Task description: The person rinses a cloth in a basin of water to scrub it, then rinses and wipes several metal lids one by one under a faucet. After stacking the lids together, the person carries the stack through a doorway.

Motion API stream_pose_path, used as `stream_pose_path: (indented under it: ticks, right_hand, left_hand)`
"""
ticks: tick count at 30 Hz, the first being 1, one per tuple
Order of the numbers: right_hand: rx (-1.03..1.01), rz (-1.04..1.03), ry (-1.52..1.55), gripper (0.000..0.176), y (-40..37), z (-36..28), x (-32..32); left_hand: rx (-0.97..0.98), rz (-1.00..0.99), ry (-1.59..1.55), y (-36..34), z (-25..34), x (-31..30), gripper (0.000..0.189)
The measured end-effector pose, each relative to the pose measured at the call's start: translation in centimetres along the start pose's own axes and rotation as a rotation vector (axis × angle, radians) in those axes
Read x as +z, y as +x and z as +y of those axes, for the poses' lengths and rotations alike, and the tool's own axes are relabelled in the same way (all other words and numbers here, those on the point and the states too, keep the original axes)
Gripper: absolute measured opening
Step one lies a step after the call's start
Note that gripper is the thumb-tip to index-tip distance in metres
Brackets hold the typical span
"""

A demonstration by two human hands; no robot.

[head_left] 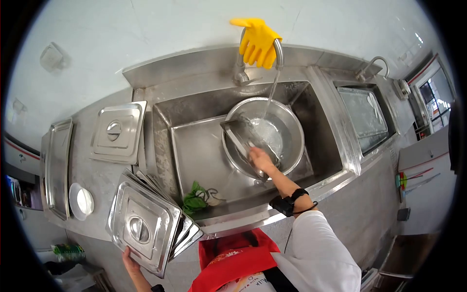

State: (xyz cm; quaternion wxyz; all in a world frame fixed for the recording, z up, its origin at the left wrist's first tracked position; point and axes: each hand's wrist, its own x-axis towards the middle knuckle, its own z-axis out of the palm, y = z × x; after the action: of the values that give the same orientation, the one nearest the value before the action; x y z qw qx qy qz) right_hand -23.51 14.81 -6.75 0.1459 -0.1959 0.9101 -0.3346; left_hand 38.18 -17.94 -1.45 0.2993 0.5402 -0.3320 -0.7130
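Note:
My right hand [261,160] grips a metal lid [243,138] that stands tilted inside a round steel basin [296,131] in the sink. Water runs from the faucet [278,53] into the basin. At the lower left, my left hand [130,260] holds the near edge of the top lid [141,226] of a stack of steel lids, its fingers partly hidden beneath the rim. The stack leans over the counter's front edge beside the sink. Green leaves [195,198] lie in the sink's near left corner.
A yellow glove [258,43] hangs over the faucet. On the left counter are another lid [119,132], a long tray [59,168] and a white bowl [81,201]. A second sink [365,117] at the right holds a glassy-looking rectangular pan.

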Motion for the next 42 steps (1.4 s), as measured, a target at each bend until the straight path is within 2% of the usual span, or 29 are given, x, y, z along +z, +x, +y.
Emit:
stream_pose_path:
  ticks: [1, 2, 3, 4, 5, 8, 11, 14, 18, 19, 22, 27, 31, 33, 34, 36, 39, 42]
  right_hand:
    - [0.057, 0.131, 0.046, 0.030, 0.4, 2.8, -0.1]
    - [0.104, 0.327, -0.050, 0.028, 0.5, 5.8, -0.4]
    - [0.247, 0.363, 0.072, 0.027, -0.1, 8.5, -1.5]
    - [0.392, 0.310, 0.107, 0.030, -0.9, 8.7, -2.8]
    - [0.859, 0.022, 0.488, 0.028, -1.4, 9.1, -4.6]
    - [0.995, -0.369, 0.558, 0.031, -4.6, 10.4, -3.9]
    - [1.029, -0.394, 1.016, 0.037, -5.9, 8.8, -2.5]
    - [1.156, -0.139, 1.181, 0.038, -4.7, 10.7, 0.9]
    - [0.855, 0.087, 1.727, 0.005, -5.5, 9.7, -1.2]
    - [0.790, 0.153, 1.836, 0.007, -5.4, 7.2, -2.9]
    - [0.865, 0.121, 1.888, 0.005, -4.8, 4.5, -5.3]
    - [0.575, 0.073, 1.793, 0.008, -7.4, -0.1, -7.9]
    - [0.573, 0.011, 1.466, 0.007, -10.5, -2.1, -11.5]
    - [0.508, -0.163, 1.327, 0.015, -12.1, -3.2, -13.7]
    - [0.445, -0.179, 1.326, 0.020, -13.0, -5.1, -14.1]
    - [0.463, -0.203, 1.281, 0.029, -14.2, -5.2, -15.1]
    - [0.266, -0.246, 1.199, 0.038, -15.5, -9.0, -14.7]
    - [0.048, -0.258, 1.033, 0.040, -17.1, -18.1, -14.3]
  left_hand:
    - [0.009, 0.014, 0.021, -0.3, 0.0, 0.2, 0.050]
    - [0.019, 0.027, 0.043, -0.5, 0.2, 0.7, 0.050]
    - [0.032, 0.037, 0.065, -0.6, 0.4, 1.0, 0.050]
    - [0.032, 0.026, 0.063, -0.6, 0.5, 1.1, 0.050]
    - [0.031, 0.013, 0.063, -0.7, 0.6, 1.1, 0.050]
    - [0.026, 0.010, 0.063, -0.4, 0.5, 0.8, 0.049]
    - [-0.008, -0.020, 0.023, -0.7, 0.6, 1.5, 0.048]
    - [0.020, 0.001, 0.028, -0.1, 0.3, 0.3, 0.046]
    - [-0.033, -0.017, -0.003, -0.1, 0.3, 0.3, 0.044]
    - [-0.022, 0.004, -0.014, 0.1, 0.2, 0.0, 0.044]
    - [-0.034, -0.059, -0.039, 0.1, 0.5, 0.3, 0.043]
    - [0.005, 0.024, -0.007, -0.7, 1.4, 2.4, 0.044]
    - [0.094, 0.044, 0.028, 0.7, 2.7, 2.2, 0.042]
    - [0.074, 0.056, 0.053, 1.2, 4.4, 2.4, 0.043]
    - [0.071, 0.062, 0.067, 1.3, 5.4, 3.0, 0.043]
    - [0.062, -0.024, 0.073, 1.9, 6.8, 3.4, 0.043]
    - [0.063, -0.080, 0.080, 2.9, 7.8, 3.4, 0.041]
    - [0.014, -0.135, 0.048, 3.5, 8.4, 3.2, 0.042]
